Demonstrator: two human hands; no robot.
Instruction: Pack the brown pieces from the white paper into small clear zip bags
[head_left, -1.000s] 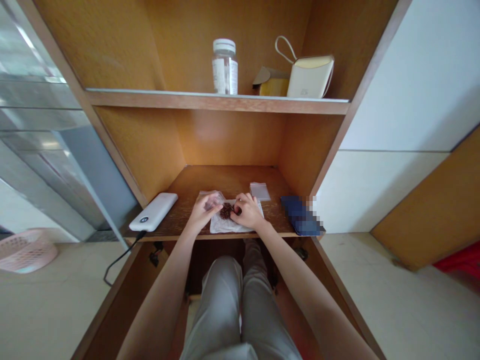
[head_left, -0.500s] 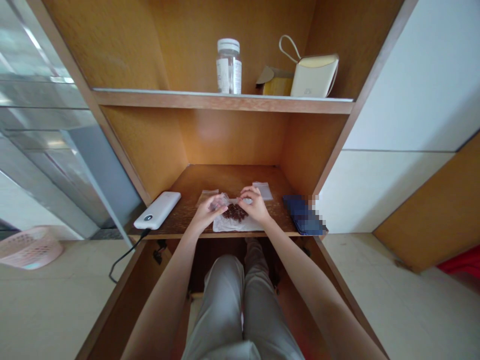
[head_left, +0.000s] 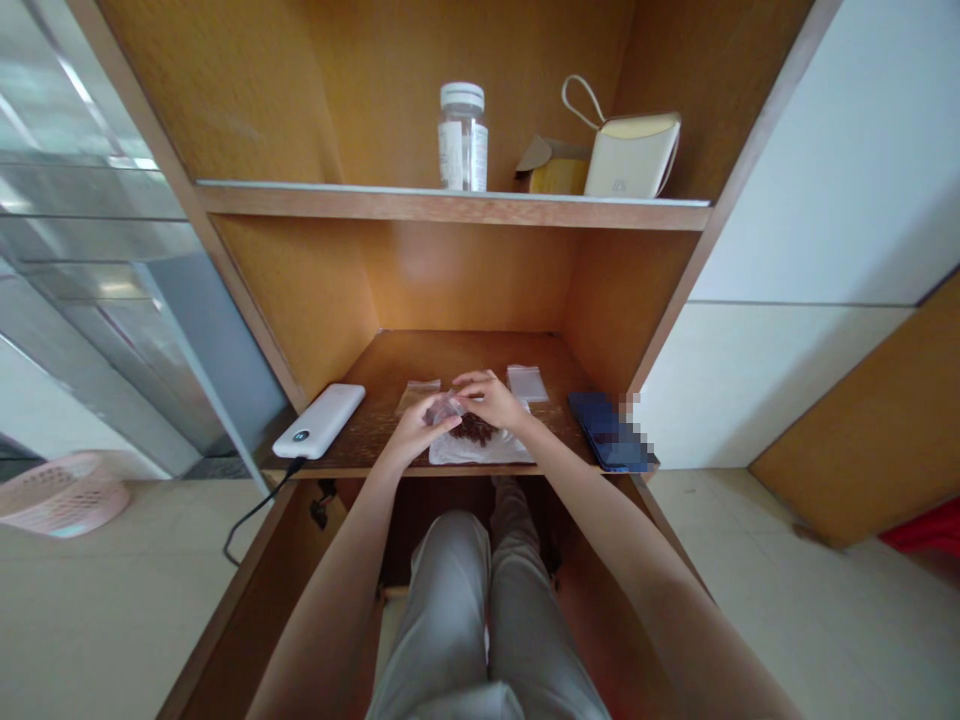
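In the head view, a wooden shelf (head_left: 457, 345) bears a white power bank (head_left: 321, 420) on its left, with a black cable (head_left: 251, 512) plugged in, and a dark blue phone (head_left: 600, 430) on its right, partly pixelated. One flat clear bag (head_left: 425, 387) lies behind the left hand (head_left: 412, 432), another flat bag (head_left: 528, 384) just beyond the right hand (head_left: 495, 403). On the shelf above stand a white-capped jar (head_left: 463, 140), a yellow box (head_left: 559, 176) and a cream case (head_left: 628, 158) with a loop strap.

The dark pieces (head_left: 474, 430) lie heaped on a white sheet (head_left: 487, 453) near the front edge; both hands partly hide the heap. The left hand is closed round a small clear bag (head_left: 442, 408). The right hand's fingertips meet at its mouth; whether they pinch anything, one cannot tell.

A second ago the right fingers were down in the heap; now they are at the bag.
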